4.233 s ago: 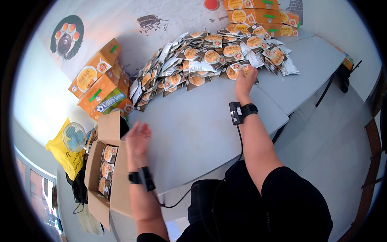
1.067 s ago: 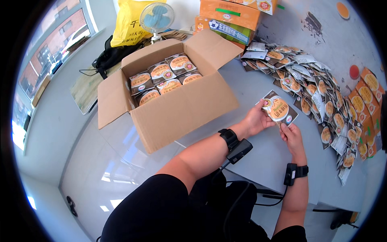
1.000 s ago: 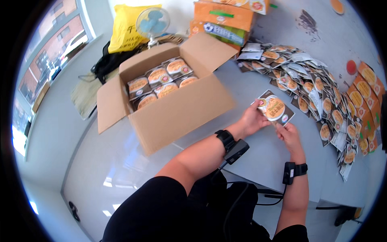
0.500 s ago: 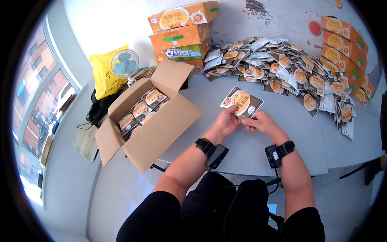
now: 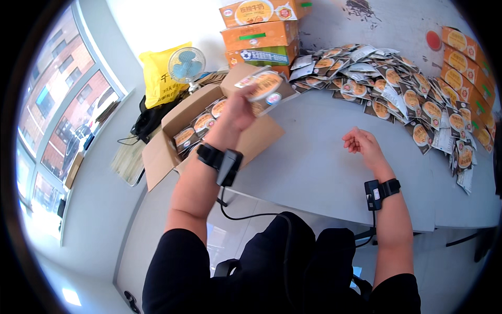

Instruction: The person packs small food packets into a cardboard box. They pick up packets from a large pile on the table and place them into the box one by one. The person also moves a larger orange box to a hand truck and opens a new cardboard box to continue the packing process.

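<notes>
My left hand (image 5: pixel 236 114) is closed on flat brown-and-white packets (image 5: pixel 265 88) with a round orange picture, slightly blurred; how many it holds I cannot tell. It hangs above the right side of an open cardboard box (image 5: pixel 256 141), partly covering the flaps. Inside the box lie rows of similar packets (image 5: pixel 203 122). Over the grey table my right hand (image 5: pixel 363 146) hovers alone, fingers curled in with nothing between them. Both wrists wear black straps with small devices.
A large heap of loose packets (image 5: pixel 389 94) spreads along the back right of the table (image 5: pixel 319 172). Orange cartons are stacked at the back (image 5: pixel 260 34) and far right (image 5: pixel 460 60). Behind the box stand a small fan (image 5: pixel 186 64) and a yellow bag (image 5: pixel 161 78).
My left hand has carried the packets leftward to the box. My right hand has let go of them and stays over the table. The view has shifted left.
</notes>
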Demonstrator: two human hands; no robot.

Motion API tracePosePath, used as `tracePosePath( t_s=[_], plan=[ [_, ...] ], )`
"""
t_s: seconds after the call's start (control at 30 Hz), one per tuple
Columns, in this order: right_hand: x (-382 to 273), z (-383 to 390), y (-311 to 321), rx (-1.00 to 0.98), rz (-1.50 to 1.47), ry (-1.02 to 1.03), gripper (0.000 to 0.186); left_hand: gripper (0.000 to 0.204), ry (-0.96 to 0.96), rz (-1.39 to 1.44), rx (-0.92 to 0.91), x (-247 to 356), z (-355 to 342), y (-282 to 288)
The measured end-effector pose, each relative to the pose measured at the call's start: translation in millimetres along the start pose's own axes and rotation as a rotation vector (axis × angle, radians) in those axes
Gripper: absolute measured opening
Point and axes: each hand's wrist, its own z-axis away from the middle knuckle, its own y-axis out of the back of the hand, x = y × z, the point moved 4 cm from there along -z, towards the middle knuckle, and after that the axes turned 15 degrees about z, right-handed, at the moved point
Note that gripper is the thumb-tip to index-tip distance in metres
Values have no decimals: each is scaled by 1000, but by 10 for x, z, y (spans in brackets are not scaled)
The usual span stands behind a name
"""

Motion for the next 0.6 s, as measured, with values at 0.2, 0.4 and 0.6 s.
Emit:
tracePosePath(
  t_s=[0.2,0.4,0.6],
  plan=[
    [14,-33,-79,-40,28,-1,44,32,-28,-88,271,938,-224,1002],
    [64,-77,-13,-57,11,10,43,27,57,-107,489,848,-351,1641],
    [24,-52,-3,-68,39,-3,37,29,205,-158,517,684,-561,1837]
  ],
)
